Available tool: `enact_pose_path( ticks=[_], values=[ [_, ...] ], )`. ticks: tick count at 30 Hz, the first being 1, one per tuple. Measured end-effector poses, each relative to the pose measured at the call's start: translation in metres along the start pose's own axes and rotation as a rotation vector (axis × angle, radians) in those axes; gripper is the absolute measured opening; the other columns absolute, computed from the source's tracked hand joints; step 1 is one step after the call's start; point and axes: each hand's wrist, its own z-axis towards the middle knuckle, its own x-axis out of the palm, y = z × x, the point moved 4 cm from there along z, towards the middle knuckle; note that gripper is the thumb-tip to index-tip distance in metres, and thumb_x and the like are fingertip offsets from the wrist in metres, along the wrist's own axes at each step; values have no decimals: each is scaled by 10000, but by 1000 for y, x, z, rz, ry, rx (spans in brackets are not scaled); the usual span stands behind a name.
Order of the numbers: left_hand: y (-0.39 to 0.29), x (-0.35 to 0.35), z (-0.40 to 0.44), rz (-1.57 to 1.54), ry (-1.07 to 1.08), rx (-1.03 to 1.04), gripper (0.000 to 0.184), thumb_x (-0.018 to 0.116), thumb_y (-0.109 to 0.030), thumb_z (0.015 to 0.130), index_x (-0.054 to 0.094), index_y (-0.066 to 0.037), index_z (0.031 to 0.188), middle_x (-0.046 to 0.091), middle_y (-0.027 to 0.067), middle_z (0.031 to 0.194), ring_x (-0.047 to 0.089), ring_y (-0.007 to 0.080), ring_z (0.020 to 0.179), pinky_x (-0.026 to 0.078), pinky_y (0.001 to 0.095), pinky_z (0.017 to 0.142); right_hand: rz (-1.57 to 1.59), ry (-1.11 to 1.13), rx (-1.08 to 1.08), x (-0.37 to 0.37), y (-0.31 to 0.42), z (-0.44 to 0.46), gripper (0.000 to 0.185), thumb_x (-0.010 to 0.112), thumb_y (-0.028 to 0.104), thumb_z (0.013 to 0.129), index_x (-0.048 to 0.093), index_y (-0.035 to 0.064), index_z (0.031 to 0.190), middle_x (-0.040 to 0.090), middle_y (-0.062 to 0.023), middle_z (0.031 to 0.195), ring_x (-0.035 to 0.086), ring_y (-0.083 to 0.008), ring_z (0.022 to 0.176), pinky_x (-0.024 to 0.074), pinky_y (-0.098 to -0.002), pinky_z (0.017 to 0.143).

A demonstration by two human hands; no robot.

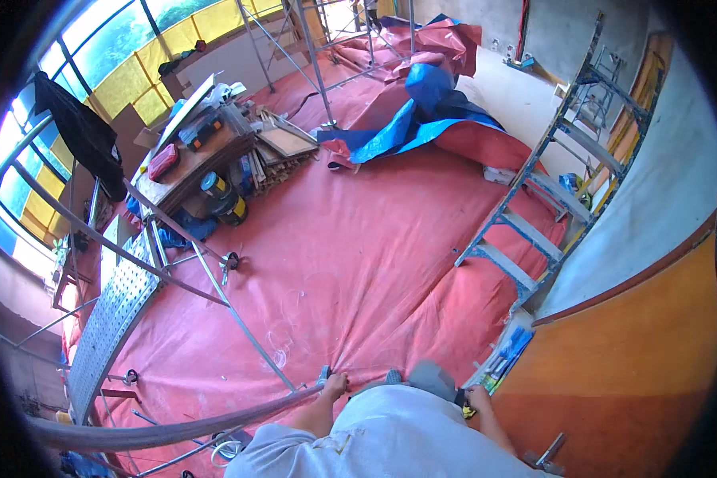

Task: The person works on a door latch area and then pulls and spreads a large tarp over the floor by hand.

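One yel./blk item (pixel 468 412), one red floor sheet (pixel 358 247)

R hand (pixel 480 398): bare, fingers curled round the yel./blk item; exact type n/c (too small). Item seen by sheet's near edge, twd R corner.

L hand (pixel 337 387): bare, low, over sheet's near edge; fingers look bent, but can't tell if fully closed or if anything's held. Curved scaffold tube (pixel 207 420) passes just beside it, coming from sheet's near L corner. Grey shoe (pixel 394 375) shows betw. the two hands.

Surroundings, same sheet: stepladder (pixel 506 267), paint-marked, upright at R edge; blue packs (pixel 510 350) nr its foot, twd near R corner. Blue tarp (pixel 446 135), crumpled, twd far edge. Workbench (pixel 155 191), loaded, twd far L corner, w/ red case (pixel 163 162) on top, blk/yel. bucket (pixel 235 212) beside. Perforated metal plank (pixel 115 315), tilted, along L edge.
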Motion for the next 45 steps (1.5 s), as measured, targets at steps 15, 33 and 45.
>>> enact_pose_path(
  ticks=[15,33,45],
  values=[
    [-58,-23,80,467,-21,431,321,473,-235,880,685,0,933,713,163,879,686,275,773,534,373,713,-148,306,179,-29,80,155,207,695,239,749,726,50,826,699,-113,757,685,-243,635,560,-395,572],
    [-436,-169,225,-159,-259,262,456,498,-458,929,676,-83,1117,675,53,798,595,188,735,473,363,699,181,307,211,-189,257,466,154,493,33,821,642,-4,810,609,-124,647,620,-231,502,504,-355,413],
    [-341,-106,265,-445,-153,-49,276,600,-238,873,707,3,956,688,121,773,622,185,603,480,333,524,207,199,71,-244,308,520,132,487,50,842,610,3,832,616,-135,678,614,-245,485,481,-369,378]
  ],
)
